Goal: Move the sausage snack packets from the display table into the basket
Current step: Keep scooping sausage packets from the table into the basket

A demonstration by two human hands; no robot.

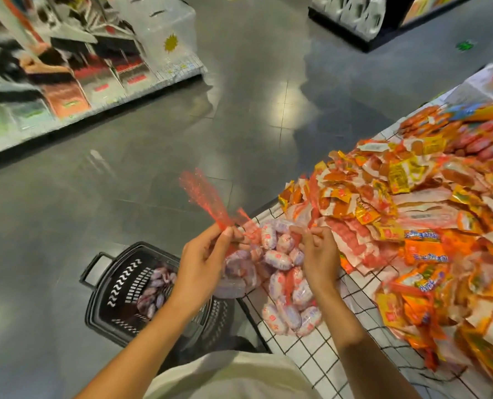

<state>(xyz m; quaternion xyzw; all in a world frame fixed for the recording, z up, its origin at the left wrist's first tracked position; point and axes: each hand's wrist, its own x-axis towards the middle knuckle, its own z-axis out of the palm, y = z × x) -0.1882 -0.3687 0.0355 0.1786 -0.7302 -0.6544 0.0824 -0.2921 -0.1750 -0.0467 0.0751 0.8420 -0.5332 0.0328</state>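
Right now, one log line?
left hand: pinches red net | right hand: pinches net | sausages: on table | basket: partly filled

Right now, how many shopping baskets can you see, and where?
1. A black basket stands on the floor, left of the display table and under the left hand. It already holds some sausage packets. Others may be outside the picture.
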